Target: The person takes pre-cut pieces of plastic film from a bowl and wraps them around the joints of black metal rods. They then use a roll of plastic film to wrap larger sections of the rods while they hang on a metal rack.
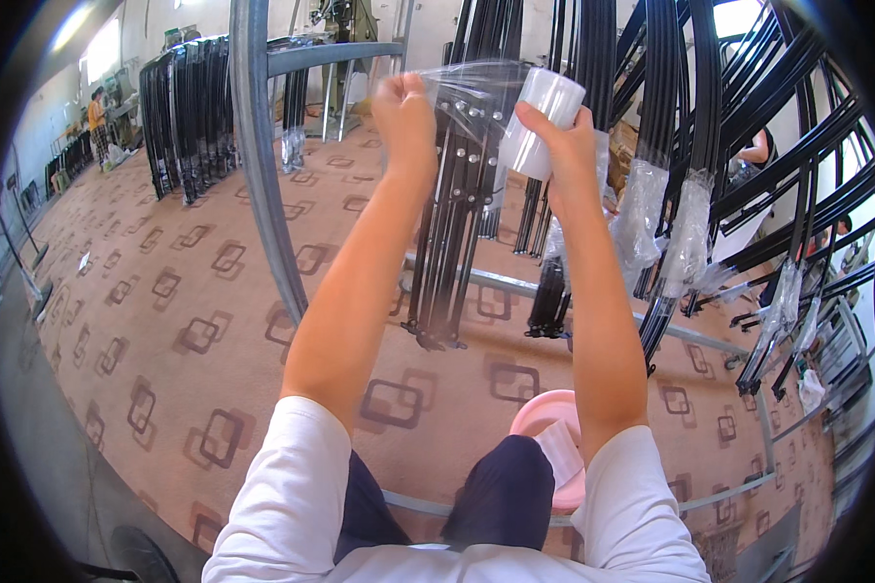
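My right hand (567, 151) is wrapped round a roll of clear plastic film (542, 107), held tilted at chest height. From the roll a stretched strip of film (476, 72) runs left to my left hand (405, 117), whose fingers are closed on its bunched end. Both arms reach forward. Just behind the strip hangs a bundle of thin black metal rods (449, 219) with silver bolts along its plates. Whether the film touches this bundle I cannot tell.
Other black rod bundles with film-wrapped ends (685, 228) hang at right. A grey metal frame post (253, 146) rises at left. A pink basin (554, 403) sits by my knee on patterned carpet (194, 335). Far left are more rods (187, 121) and a person (98, 121).
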Tool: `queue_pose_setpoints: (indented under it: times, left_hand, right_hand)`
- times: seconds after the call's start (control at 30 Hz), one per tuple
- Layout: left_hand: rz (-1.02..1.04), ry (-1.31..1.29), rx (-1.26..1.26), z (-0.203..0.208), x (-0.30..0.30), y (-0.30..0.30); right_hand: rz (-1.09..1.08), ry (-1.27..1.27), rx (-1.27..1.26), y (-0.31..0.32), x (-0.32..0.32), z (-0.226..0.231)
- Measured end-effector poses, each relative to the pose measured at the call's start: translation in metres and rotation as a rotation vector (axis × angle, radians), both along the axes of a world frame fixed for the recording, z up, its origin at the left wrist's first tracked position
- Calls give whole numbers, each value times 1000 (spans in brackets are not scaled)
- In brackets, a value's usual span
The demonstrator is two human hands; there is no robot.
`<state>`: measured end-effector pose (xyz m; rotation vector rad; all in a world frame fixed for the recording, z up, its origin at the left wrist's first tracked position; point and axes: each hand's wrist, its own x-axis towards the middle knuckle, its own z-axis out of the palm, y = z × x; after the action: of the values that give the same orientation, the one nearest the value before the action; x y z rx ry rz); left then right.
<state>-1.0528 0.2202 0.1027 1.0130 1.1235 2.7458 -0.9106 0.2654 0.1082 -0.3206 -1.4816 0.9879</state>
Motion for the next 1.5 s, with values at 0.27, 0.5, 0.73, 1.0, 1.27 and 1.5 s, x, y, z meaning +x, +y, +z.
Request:
queue_pose_setpoints:
  times: [0.27,0.5,0.73,1.0,1.27,1.5]
  left_hand:
    - [-790,-214,-304,6,6,-3]
    - [600,730,32,-5,49,-45]
    - [-458,653,-135,-151,158,-116]
    - [-1174,-396,-1235,-357,190,-96]
    - [-1147,-319,-1208,-386,153,-72]
    - [-802,-170,-1663,-586,177,-73]
  right_hand:
    - [199,26,-340,49,4,-29]
    - [-627,2,370,-24,23,-25]
    - [44,13,-113,-134,170,-165]
    - [168,308,-991,-135,172,-363]
    - [-346,-701,-71,-39,198,-383]
    - [-256,-1446,-216,23,266,-588]
